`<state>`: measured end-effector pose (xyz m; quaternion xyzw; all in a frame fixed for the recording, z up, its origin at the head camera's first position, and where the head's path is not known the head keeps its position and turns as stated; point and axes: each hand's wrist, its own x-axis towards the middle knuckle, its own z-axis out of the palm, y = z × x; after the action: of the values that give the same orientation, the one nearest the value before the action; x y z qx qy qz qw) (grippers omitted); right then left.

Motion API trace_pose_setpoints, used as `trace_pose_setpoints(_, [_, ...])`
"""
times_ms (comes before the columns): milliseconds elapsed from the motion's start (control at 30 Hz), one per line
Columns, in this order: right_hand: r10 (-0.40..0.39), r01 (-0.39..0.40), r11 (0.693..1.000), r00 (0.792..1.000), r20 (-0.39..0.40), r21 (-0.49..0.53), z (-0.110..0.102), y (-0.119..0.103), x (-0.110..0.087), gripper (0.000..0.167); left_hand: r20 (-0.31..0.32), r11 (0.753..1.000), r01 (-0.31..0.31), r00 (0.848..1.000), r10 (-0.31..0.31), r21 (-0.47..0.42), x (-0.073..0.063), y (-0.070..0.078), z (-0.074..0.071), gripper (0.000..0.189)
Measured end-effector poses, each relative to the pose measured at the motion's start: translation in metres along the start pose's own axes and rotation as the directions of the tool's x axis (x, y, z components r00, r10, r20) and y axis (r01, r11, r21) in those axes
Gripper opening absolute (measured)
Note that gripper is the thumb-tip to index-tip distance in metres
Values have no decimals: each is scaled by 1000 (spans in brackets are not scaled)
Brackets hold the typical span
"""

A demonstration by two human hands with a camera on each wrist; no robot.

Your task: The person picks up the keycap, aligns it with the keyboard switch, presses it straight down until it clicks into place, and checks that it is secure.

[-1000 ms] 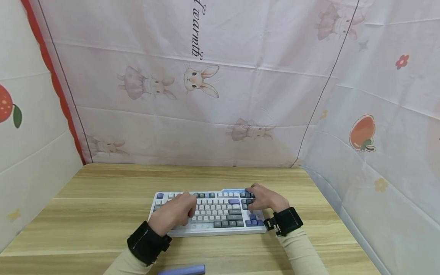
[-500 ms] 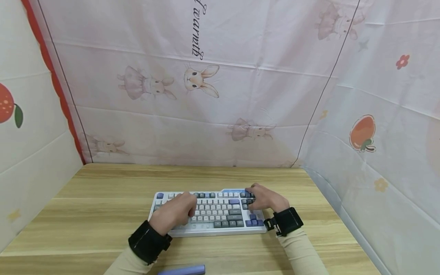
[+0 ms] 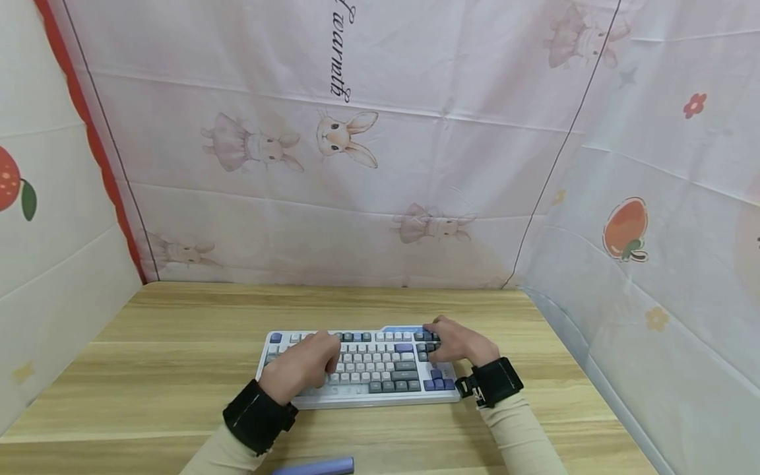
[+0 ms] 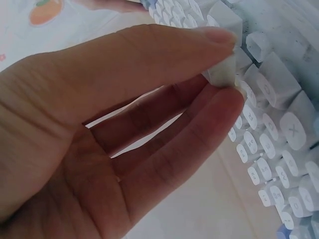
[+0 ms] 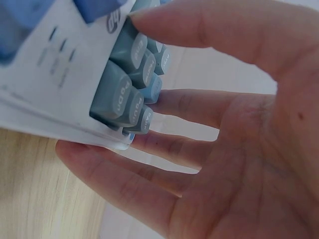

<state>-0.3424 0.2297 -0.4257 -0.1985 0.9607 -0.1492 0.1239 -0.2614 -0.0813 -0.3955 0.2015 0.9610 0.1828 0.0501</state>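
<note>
A white computer keyboard [image 3: 368, 394] with white, grey and purple keys lies on the wooden table. My left hand [image 3: 299, 369] is over its left half. In the left wrist view, thumb and index finger pinch a small white keycap [image 4: 222, 72] close over the lower rows of keys. A bare strip without a long key shows along the keyboard's front row. At the upper right corner, my right hand [image 3: 466, 343] holds the keyboard. Its thumb rests by the grey End key [image 5: 130, 50], with other fingers along the far and right edges.
A long purple bar [image 3: 317, 467], cut off by the frame, lies near the front edge of the table [image 3: 148, 369]. Printed cloth walls [image 3: 368, 251] enclose the table at the back, left and right.
</note>
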Motion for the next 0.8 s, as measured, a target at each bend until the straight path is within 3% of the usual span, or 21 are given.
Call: trace_pose_setpoints(800, [8, -8, 1000, 1000, -3, 4, -1, -1, 0, 75, -9, 1000, 1, 1000, -1, 24, 4, -2, 6, 38])
